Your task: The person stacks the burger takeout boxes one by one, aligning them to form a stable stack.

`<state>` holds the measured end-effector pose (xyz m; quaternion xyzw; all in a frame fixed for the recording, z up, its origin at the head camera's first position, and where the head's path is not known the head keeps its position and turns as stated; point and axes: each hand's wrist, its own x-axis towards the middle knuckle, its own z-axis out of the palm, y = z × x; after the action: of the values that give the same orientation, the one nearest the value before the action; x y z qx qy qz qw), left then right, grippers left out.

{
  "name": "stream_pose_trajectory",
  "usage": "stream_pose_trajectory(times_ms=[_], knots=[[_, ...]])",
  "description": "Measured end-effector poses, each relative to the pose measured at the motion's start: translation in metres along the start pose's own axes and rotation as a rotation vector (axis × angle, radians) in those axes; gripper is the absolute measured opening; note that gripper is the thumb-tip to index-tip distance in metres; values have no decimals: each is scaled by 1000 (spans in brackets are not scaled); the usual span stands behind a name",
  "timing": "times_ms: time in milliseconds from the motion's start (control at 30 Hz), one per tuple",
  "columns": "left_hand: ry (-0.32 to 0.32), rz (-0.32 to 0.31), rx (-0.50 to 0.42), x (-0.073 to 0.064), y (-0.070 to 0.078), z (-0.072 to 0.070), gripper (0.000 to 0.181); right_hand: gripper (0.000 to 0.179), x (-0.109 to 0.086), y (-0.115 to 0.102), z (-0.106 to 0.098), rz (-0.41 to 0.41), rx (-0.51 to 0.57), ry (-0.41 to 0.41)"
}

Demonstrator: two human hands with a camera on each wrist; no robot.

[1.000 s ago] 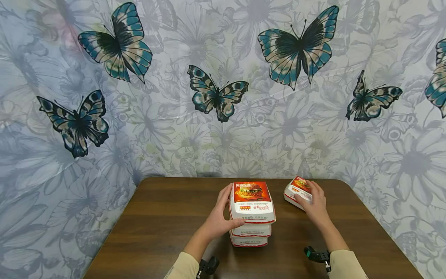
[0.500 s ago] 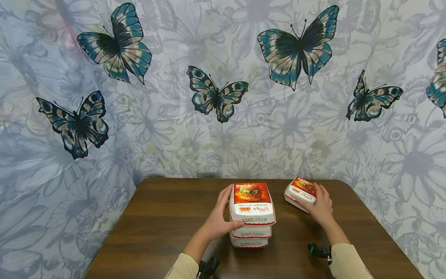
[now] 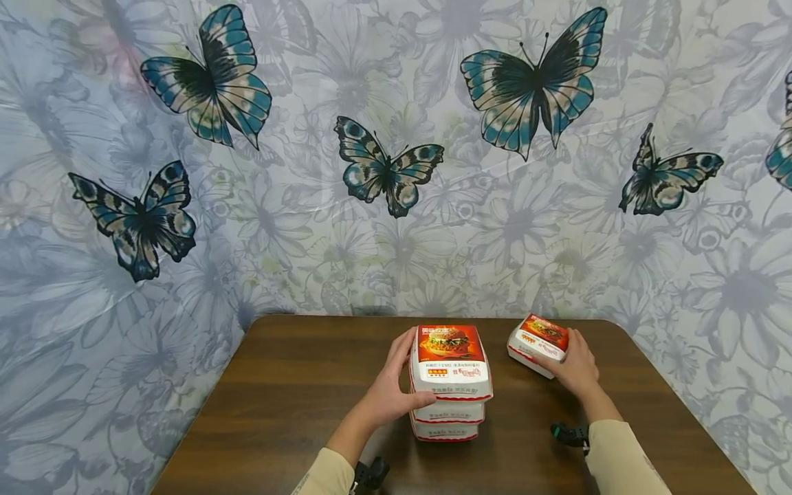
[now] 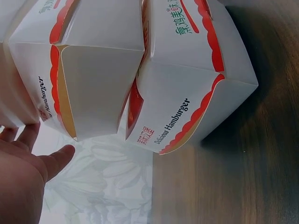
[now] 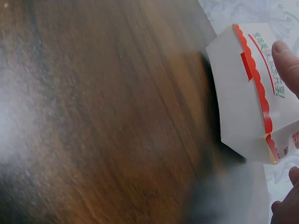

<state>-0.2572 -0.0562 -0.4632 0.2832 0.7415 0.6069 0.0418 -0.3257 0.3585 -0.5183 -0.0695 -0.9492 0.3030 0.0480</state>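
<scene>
Several paper hamburger boxes with a red burger picture on the lid make a stack. Its top hamburger box (image 3: 450, 364) has my left hand (image 3: 385, 395) at its left side, thumb across the front and fingers toward the back corner, gripping it. In the left wrist view the middle box (image 4: 98, 88) sits on the bottom box (image 4: 177, 100), slightly askew. A separate hamburger box (image 3: 537, 344) lies turned at an angle farther right. Beside it my right hand (image 3: 577, 368) has its thumb by the front face; in the right wrist view its other fingers (image 5: 292, 200) stand apart from the box.
The brown wooden table (image 3: 297, 385) ends just behind the separate box. Beyond it hangs a floral backdrop (image 3: 278, 227) with teal butterflies. Dark wrist devices sit under both wrists.
My right hand has shifted to the right, its fingers sliding off the separate box's lid to its right edge. The left hand and the stack have kept their places.
</scene>
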Motion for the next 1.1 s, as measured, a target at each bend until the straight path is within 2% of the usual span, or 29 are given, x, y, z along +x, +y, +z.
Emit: stream_pose_trajectory(times_ms=[433, 733, 1100], knots=[[2, -9, -10, -3, -3, 0, 107, 114, -3, 4, 3, -7, -28, 38], [7, -2, -5, -1, -3, 0, 112, 111, -7, 4, 1, -14, 73, 51], [15, -13, -10, -2, -1, 0, 110, 112, -13, 4, 2, -11, 183, 20]])
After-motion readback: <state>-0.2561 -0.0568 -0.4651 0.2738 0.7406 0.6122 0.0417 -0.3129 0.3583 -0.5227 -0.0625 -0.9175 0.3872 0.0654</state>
